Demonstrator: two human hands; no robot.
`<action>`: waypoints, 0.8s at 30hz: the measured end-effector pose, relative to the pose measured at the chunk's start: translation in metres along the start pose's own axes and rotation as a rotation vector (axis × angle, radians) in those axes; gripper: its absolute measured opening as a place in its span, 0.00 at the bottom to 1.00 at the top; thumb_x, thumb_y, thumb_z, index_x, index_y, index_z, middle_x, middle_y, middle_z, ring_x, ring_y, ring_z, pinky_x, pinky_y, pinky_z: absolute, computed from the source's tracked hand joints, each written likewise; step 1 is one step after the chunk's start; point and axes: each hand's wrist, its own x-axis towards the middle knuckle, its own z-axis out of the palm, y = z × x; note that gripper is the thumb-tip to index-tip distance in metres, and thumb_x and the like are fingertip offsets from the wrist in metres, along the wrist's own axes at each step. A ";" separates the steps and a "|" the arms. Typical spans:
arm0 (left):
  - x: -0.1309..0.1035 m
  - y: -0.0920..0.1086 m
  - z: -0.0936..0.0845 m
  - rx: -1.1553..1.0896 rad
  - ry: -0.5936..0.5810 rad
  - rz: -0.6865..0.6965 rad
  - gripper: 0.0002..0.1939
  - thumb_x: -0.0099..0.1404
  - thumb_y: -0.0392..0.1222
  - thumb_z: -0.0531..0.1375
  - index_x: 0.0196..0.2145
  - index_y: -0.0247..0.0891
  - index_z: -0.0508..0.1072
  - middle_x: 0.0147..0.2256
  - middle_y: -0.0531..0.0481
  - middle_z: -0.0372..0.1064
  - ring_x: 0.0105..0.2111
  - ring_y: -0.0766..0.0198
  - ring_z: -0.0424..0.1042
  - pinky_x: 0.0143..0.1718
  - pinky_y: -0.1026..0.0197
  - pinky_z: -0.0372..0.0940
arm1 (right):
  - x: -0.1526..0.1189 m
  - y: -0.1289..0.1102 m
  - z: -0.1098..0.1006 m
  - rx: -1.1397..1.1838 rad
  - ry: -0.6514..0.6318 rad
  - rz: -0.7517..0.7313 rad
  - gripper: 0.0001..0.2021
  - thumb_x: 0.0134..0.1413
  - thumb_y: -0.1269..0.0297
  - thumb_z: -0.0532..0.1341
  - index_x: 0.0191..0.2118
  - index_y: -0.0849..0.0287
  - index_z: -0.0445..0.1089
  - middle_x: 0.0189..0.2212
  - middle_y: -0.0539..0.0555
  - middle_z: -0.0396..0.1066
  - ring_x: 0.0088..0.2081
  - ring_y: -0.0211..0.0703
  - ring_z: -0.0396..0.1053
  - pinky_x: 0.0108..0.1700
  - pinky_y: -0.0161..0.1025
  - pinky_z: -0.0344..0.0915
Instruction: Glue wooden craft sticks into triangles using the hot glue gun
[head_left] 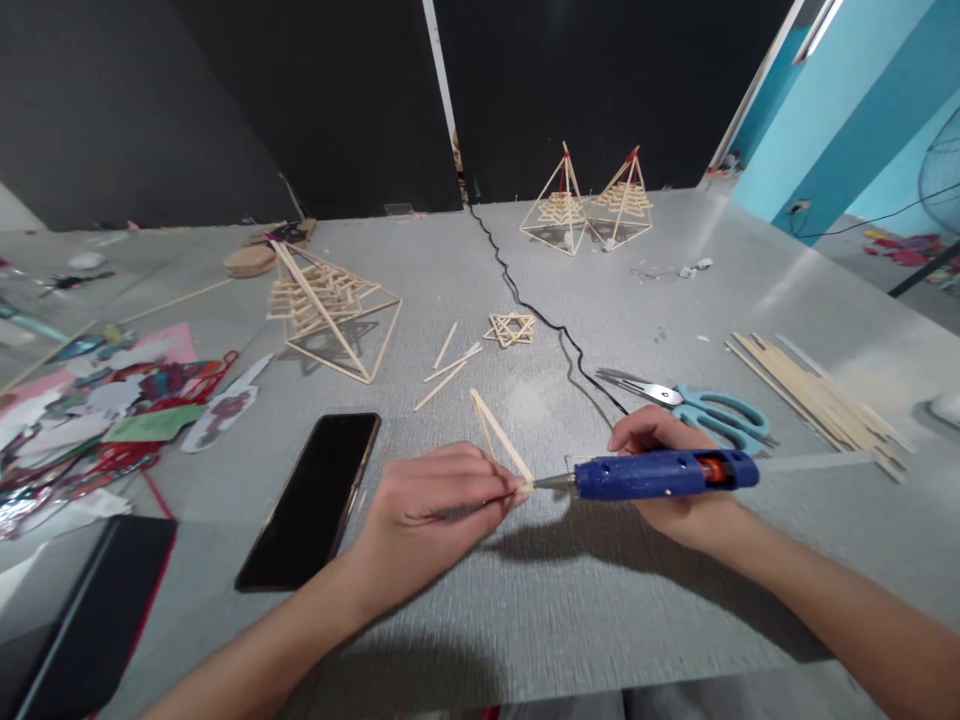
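Observation:
My left hand pinches a corner of a small frame of joined wooden sticks, whose far end points away from me. A blue hot glue gun lies sideways in my right hand, with the fingers wrapped round it. Its metal nozzle meets the pinched corner of the sticks, and a pale glue stick pokes out of its back end. Beyond my hands lie several loose short sticks and a small star made of sticks.
Blue-handled scissors and a pile of thin wooden sticks lie to the right. A phone is left of my hand. Stick pyramids stand farther off, two more at the back. A black cord crosses the grey table.

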 end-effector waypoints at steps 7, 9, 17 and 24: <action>-0.001 -0.004 0.000 0.012 -0.007 0.099 0.10 0.68 0.23 0.69 0.38 0.37 0.84 0.32 0.49 0.84 0.32 0.63 0.81 0.39 0.60 0.77 | 0.001 0.001 -0.001 -0.039 0.014 -0.113 0.06 0.53 0.67 0.65 0.36 0.50 0.70 0.19 0.42 0.65 0.19 0.37 0.61 0.24 0.35 0.57; -0.001 -0.004 0.000 0.015 -0.004 0.101 0.10 0.68 0.23 0.69 0.38 0.37 0.84 0.32 0.49 0.84 0.32 0.63 0.81 0.39 0.59 0.77 | 0.001 0.002 -0.001 -0.048 0.019 -0.135 0.07 0.52 0.69 0.65 0.36 0.49 0.69 0.19 0.42 0.66 0.19 0.37 0.63 0.24 0.35 0.58; -0.002 -0.003 0.000 0.011 0.002 0.095 0.11 0.68 0.23 0.69 0.40 0.37 0.85 0.33 0.49 0.84 0.33 0.64 0.81 0.40 0.60 0.77 | 0.002 -0.002 -0.005 -0.089 0.005 -0.194 0.10 0.50 0.72 0.62 0.37 0.48 0.69 0.21 0.40 0.70 0.20 0.35 0.68 0.24 0.33 0.60; -0.001 -0.004 0.000 0.014 0.006 0.098 0.10 0.69 0.25 0.69 0.39 0.39 0.85 0.33 0.50 0.84 0.33 0.64 0.81 0.40 0.60 0.78 | 0.001 -0.002 -0.004 -0.085 0.011 -0.169 0.11 0.48 0.74 0.63 0.37 0.49 0.69 0.21 0.41 0.70 0.20 0.37 0.67 0.24 0.35 0.61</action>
